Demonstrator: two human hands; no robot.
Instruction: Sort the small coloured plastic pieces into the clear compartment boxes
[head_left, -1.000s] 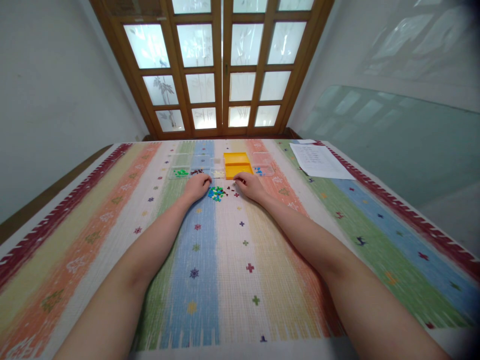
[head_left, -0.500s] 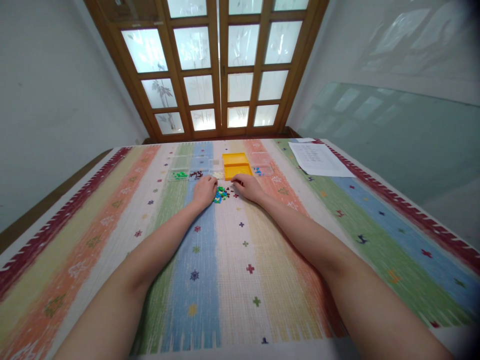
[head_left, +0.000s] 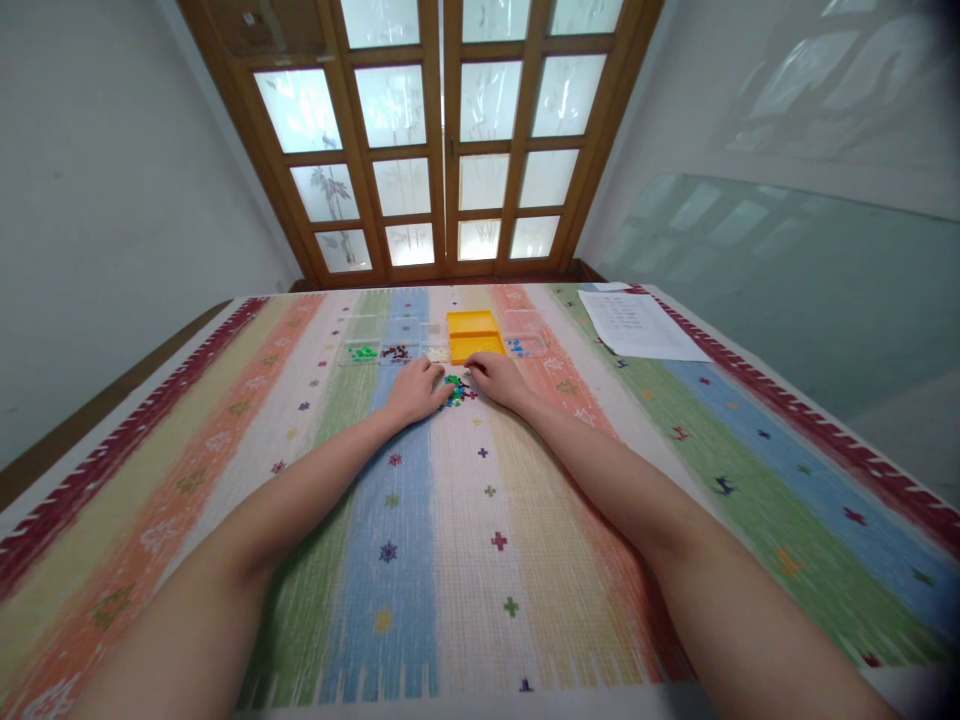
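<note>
My left hand [head_left: 417, 388] rests at the left edge of a small pile of mixed pieces [head_left: 454, 393], green, blue and dark red. Its fingers are apart, and the thumb touches the pile. To the right of the pile is my right hand [head_left: 498, 379], with thumb and fingertips drawn together; anything between them is too small to make out. Just beyond my right hand stands an open yellow box [head_left: 473, 322]. Clear boxes hold green pieces [head_left: 364, 353], dark red pieces [head_left: 395, 353], whitish pieces [head_left: 437, 354] and blue pieces [head_left: 517, 347].
A striped, patterned tablecloth [head_left: 465, 560] covers the table. Printed paper sheets [head_left: 637, 325] lie at the far right. Behind the table are wooden doors with glass panes [head_left: 405, 187]; a pale glass panel [head_left: 795, 290] leans along the right wall.
My left hand has shifted right onto the pile, and its fingers have spread. The pile looks narrower now. My right hand stays in nearly the same place. The view has tilted slightly.
</note>
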